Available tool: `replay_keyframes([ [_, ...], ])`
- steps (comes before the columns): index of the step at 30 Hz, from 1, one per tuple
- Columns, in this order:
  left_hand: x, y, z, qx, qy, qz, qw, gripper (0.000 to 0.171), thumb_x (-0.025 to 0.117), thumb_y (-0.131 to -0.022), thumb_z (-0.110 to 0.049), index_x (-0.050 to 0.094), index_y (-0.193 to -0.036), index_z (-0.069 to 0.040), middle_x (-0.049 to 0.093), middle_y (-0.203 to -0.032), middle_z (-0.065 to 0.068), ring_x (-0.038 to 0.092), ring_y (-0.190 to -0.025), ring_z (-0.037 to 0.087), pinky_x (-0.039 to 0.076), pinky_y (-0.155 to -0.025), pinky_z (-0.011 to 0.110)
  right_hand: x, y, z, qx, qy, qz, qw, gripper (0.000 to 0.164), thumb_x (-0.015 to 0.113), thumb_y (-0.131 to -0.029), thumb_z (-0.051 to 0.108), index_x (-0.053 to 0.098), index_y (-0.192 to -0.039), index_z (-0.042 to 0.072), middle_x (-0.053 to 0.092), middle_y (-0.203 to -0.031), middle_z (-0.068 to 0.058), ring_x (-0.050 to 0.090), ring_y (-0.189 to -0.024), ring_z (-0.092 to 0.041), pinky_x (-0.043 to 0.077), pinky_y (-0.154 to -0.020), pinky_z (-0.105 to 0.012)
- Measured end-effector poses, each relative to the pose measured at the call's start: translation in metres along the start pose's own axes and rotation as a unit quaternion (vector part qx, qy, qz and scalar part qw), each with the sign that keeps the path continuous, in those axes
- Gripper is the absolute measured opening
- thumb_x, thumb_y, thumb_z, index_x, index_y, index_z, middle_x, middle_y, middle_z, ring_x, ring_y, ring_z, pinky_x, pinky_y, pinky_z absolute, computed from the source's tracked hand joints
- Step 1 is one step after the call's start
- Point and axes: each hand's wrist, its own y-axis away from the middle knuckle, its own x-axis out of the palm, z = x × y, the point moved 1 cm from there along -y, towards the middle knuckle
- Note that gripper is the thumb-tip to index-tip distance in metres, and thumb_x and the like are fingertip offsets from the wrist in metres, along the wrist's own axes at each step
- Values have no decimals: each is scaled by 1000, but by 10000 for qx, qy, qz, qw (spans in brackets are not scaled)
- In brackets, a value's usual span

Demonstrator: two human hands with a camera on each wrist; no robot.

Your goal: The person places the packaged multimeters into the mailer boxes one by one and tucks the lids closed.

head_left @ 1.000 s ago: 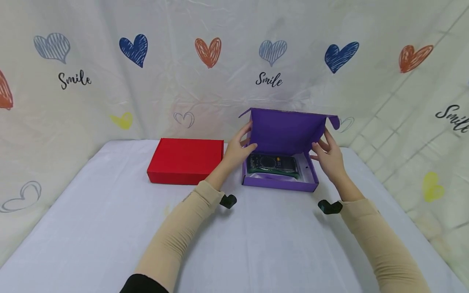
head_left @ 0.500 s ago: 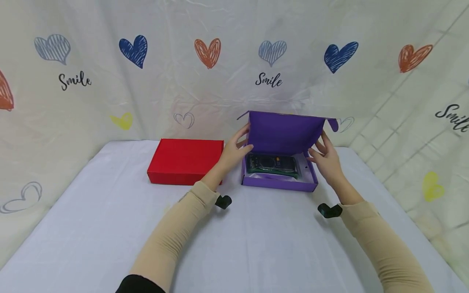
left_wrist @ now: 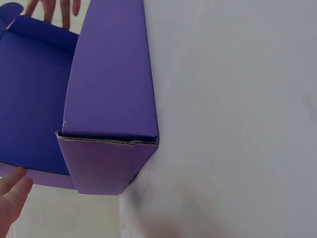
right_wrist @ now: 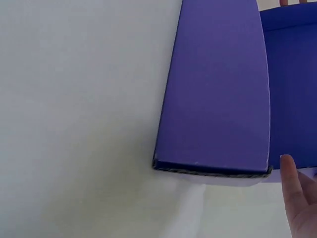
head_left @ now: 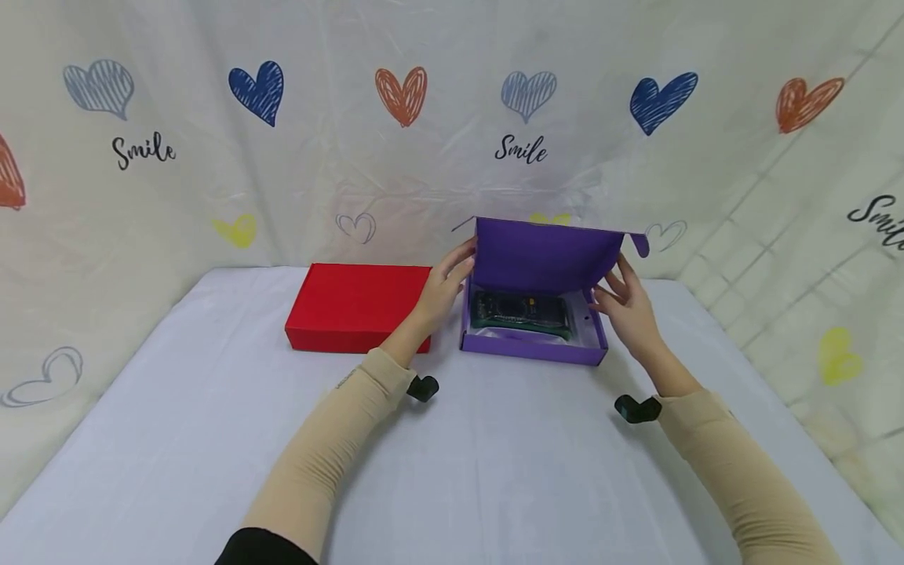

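In the head view a purple cardboard box (head_left: 533, 350) stands on the white cloth with its lid (head_left: 547, 255) raised at the back. Inside the box lies a dark multimeter (head_left: 521, 311) with a green edge, in clear plastic. My left hand (head_left: 441, 292) is at the lid's left side, fingertips right at its edge; in the left wrist view its fingers (left_wrist: 15, 186) reach the lid's rim. At the right side my right hand (head_left: 631, 312) has its fingers spread along the lid. One extended finger (right_wrist: 292, 186) meets the lid's edge in the right wrist view.
A closed red box (head_left: 363, 308) sits left of the purple one, partly behind my left forearm. White cloth (head_left: 523, 463) covers the table. A pale curtain (head_left: 452, 157) printed with hearts hangs behind it.
The lid's top edge has come down a little and shifted left in the head view. My left thumb has moved off the lid's inside; both hands have drifted slightly left.
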Motion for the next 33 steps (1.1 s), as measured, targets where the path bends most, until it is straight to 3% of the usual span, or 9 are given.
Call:
replay_keyframes([
  [4, 0, 3, 3, 7, -42, 74, 10000, 50, 45, -109, -22, 41, -158, -13, 43, -159, 10, 45, -141, 28, 35, -111, 65, -3, 4, -6, -167, 25, -219, 9996, 68, 47, -102, -5, 17, -163, 3, 31, -156, -33, 61, -126, -26, 52, -81, -11],
  [8, 2, 6, 4, 125, -29, 140, 9998, 51, 46, -108, -16, 39, -158, -9, 40, -160, 12, 37, -146, 23, 33, -115, 58, -8, 7, -11, -158, -17, -364, 9992, 64, 44, -100, -9, 24, -160, -2, 37, -151, -35, 64, -107, 3, 52, -82, -11],
  [12, 2, 10, 6, 318, -53, 212, 9993, 51, 47, -108, -14, 37, -158, -5, 38, -161, 13, 34, -148, 25, 32, -118, 51, -10, 7, -11, -37, -29, -389, 9992, 62, 43, -100, -9, 27, -159, -4, 39, -150, -36, 64, -105, 5, 52, -81, -11],
  [16, 2, 17, 8, 250, 142, 315, 9991, 51, 39, -109, -16, 34, -159, -6, 34, -163, 15, 34, -148, 35, 28, -117, 60, -12, 8, -12, -40, -311, -328, 9990, 60, 41, -99, -11, 27, -157, -9, 37, -147, -41, 65, -99, 7, 53, -81, -13],
  [19, 3, 21, 11, 95, 343, 353, 9987, 55, 30, -105, -15, 32, -159, -6, 32, -163, 16, 35, -146, 43, 24, -117, 66, -15, 11, -14, 80, -810, -152, 9966, 57, 38, -100, -12, 25, -156, -12, 38, -146, -37, 68, -99, 3, 55, -83, -16],
  [22, 6, 24, 13, 48, 488, 370, 9981, 61, 28, -98, -13, 31, -159, -5, 30, -164, 18, 34, -146, 45, 21, -117, 67, -21, 13, -16, 421, -1753, 177, 9835, 56, 35, -101, -12, 26, -157, -10, 51, -144, -19, 70, -104, -4, 56, -87, -21],
  [26, 10, 25, 13, -11, 653, 344, 9973, 66, 28, -94, -13, 30, -159, -3, 28, -165, 19, 34, -147, 43, 22, -117, 66, -27, 14, -15, 914, -2749, 549, 9555, 56, 31, -104, -10, 35, -158, 2, 62, -136, 1, 68, -112, -10, 55, -93, -26],
  [28, 10, 25, 12, -116, 799, 262, 9964, 66, 28, -92, -12, 32, -158, -3, 29, -165, 19, 35, -147, 43, 23, -117, 65, -28, 14, -14, 1034, -2876, 670, 9498, 56, 30, -104, -10, 36, -159, 4, 56, -143, -2, 67, -116, -10, 53, -95, -27],
  [33, 9, 24, 10, -486, 1469, -1, 9880, 59, 26, -89, -10, 37, -146, 2, 33, -162, 21, 33, -148, 42, 18, -120, 62, -29, 11, -11, 1043, -2787, 931, 9502, 59, 24, -104, -10, 15, -162, -3, 25, -158, -16, 62, -123, -11, 49, -101, -27],
])
